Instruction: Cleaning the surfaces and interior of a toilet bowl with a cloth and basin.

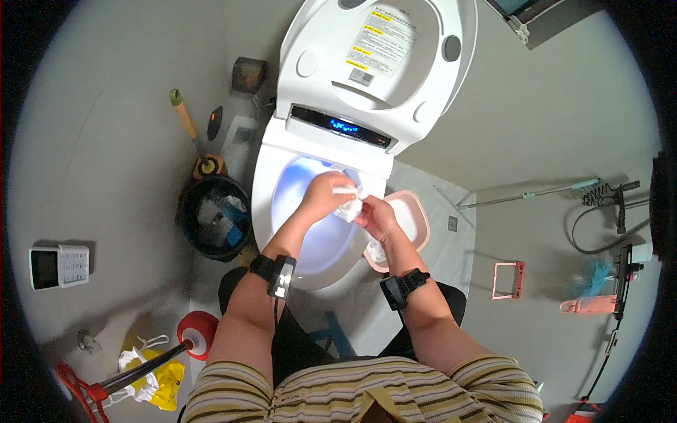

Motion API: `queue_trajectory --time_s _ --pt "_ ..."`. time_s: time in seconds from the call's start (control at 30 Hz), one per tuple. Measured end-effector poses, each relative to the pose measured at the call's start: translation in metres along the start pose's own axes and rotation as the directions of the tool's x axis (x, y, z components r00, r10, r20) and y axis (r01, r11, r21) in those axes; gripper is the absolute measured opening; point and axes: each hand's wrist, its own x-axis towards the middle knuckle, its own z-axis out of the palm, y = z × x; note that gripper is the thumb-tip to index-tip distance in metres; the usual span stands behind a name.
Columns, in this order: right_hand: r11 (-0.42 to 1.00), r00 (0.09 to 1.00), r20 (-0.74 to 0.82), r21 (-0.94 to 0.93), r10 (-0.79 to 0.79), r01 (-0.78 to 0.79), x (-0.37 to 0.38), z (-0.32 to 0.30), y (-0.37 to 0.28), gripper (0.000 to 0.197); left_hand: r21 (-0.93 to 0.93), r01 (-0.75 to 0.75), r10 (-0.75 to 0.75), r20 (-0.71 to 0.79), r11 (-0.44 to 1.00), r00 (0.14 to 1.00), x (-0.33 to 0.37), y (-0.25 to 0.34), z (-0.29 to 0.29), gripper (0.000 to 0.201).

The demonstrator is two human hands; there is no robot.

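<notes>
Tissue (348, 209) lies held between left hand (321, 195) and right hand (378, 217).

Behind left hand (326, 195): black-strapped, silver-faced rectangular wrist device (282, 276), thin cable (276, 314) attached. Behind right hand (377, 217): black box-shaped wrist device (393, 292). Farther back: yellow-brown-white striped short-sleeved shirt (338, 384).

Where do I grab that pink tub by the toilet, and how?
I'd take the pink tub by its right rim, coming from the right. That edge shows bare and faces away from the toilet, which crowds the left side, while the right forearm crosses in front of part of the tub.
</notes>
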Motion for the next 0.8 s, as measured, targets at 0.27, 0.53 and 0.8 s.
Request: queue_trajectory --time_s 0.27,0.53,0.8 --pt "0.997 0.984 -0.17 0.067 0.055 -0.045 0.005 -0.019 -0.005 0.03 -0.112 0.012 -0.007 0.047 0.994 0.999 0.001 -0.011 0.011 0.028" --pt "-0.084 -0.016 0.089 -0.842 -0.996 0.533 0.0 -0.008 -0.234 0.041 -0.007 0.273 -0.271 -0.144 0.962 0.952 0.004 -0.045 0.003 0.025" --pt "-0.532 0.205 0.567 -0.822 -0.798 0.201 0.034 -0.009 -0.229 0.07 0.036 0.353 -0.353 -0.007 0.935 0.935 0.004 -0.043 0.005 0.029"
